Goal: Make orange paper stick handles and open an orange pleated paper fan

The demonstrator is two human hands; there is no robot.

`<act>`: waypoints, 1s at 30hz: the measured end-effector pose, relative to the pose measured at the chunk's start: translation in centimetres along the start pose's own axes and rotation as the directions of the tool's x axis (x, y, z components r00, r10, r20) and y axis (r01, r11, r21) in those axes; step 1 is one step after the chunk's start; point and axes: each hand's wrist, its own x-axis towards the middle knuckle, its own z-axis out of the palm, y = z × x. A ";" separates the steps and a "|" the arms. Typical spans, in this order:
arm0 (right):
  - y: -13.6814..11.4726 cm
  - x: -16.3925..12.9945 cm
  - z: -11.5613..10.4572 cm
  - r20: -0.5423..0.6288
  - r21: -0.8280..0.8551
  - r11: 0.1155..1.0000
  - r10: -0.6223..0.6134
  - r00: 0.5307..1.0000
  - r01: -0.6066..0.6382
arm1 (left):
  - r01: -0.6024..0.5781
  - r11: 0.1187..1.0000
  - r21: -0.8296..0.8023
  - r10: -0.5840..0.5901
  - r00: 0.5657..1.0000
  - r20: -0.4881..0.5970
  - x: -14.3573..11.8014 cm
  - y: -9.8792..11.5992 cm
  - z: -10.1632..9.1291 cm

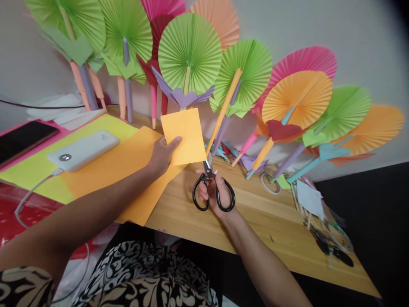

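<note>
Right now my left hand (162, 153) holds a small orange paper square (185, 135) up off the surface (262, 221), thumb on its near face and the other fingers behind it, pinching its left edge. The square is tilted a little, its lower right corner pointing down toward the scissors (212, 187).

My right hand (214, 192) is in the black loops of the scissors, fingers closed through the handles. The blades point up and away from me and meet the bottom edge of the square near that corner; they look nearly closed, though the tips are too small to be sure.

Under my left wrist lies a larger orange sheet (128, 170), flat on the surface with its near corner hanging over the front edge. Beside it on the left is a yellow sheet (38, 170) with a white power bank (83, 150) on top, its cable running off the near side. A dark phone (22, 138) lies farther left on pink paper.

Along the wall (351, 30) leans a row of pleated paper fans (190, 53) on rolled paper sticks, in green, pink and orange. A roll of tape (268, 183) sits at their feet, well to the right of the scissors, and a second pair of black-handled scissors (332, 247) lies near the right end among paper scraps.
</note>
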 end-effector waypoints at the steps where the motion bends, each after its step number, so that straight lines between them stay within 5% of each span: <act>1: 0.0 0.0 0.1 -0.005 0.001 1.000 0.003 1.000 -0.003 | 0.003 1.000 -0.001 -0.003 1.000 0.000 0.0 0.0 0.0; 17: -0.1 0.0 0.5 0.018 0.043 0.999 0.010 1.000 -0.011 | 0.019 1.000 0.016 -0.019 0.999 -0.033 0.1 0.0 -0.4; 30: -0.9 -0.5 0.6 0.169 0.086 0.993 0.069 0.983 -0.085 | 0.028 0.998 0.051 -0.029 0.999 0.024 0.0 -0.3 -0.4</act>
